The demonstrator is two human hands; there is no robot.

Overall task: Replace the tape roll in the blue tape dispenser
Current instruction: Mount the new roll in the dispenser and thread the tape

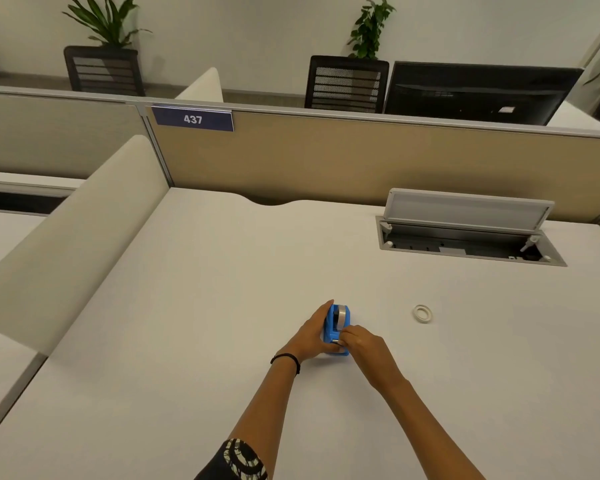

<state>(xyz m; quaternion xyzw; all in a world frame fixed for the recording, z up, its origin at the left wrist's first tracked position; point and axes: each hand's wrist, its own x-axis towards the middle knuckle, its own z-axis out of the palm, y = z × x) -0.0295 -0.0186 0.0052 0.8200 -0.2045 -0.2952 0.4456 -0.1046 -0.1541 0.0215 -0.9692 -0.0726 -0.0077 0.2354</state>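
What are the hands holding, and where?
The left hand grips the blue dispenser along its left side. The right hand pinches at its near front end, probably the tape end; too small to tell.

The blue tape dispenser (336, 327), loaded with a roll, is held upright, while a white ring (422, 313) lies well apart to the right of the grip.

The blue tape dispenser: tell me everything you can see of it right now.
The blue tape dispenser is a small, plastic-looking body standing upright on the white desk, with a roll seated in its top. The left hand wraps its left side; the right hand has its fingertips at the near end. Its cutter is hidden.
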